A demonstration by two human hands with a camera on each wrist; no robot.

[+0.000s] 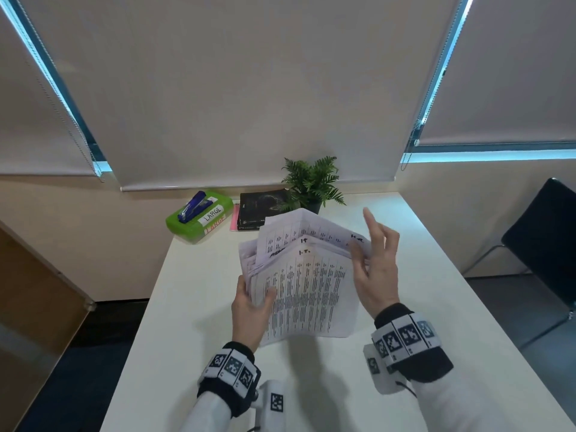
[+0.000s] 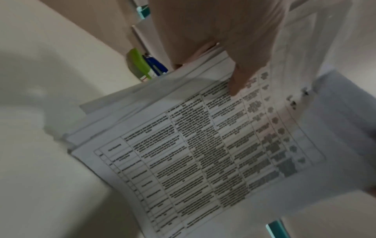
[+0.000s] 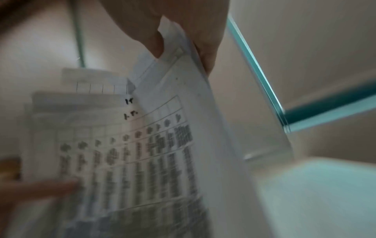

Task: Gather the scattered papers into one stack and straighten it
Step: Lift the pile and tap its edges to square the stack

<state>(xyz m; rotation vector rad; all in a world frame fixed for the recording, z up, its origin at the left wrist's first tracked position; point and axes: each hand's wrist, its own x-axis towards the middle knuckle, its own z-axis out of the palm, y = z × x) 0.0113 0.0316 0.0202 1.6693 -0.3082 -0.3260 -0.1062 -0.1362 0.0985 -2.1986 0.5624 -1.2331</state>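
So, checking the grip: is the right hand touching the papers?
Touching. The right wrist view shows the right hand's fingers pinching the papers' top edge.

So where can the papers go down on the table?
Bare white table lies left of the left hand, and more right of the right hand. The far edge is crowded: green box, black books, plant.

1. The right hand (image 3: 173, 32) pinches the papers (image 3: 142, 153) at their top edge — thumb in front, fingers behind.
2. Below it the printed sheets fan out, uneven.
3. Left of the papers, low down, the left hand (image 3: 40, 188) — blurred — touches them.
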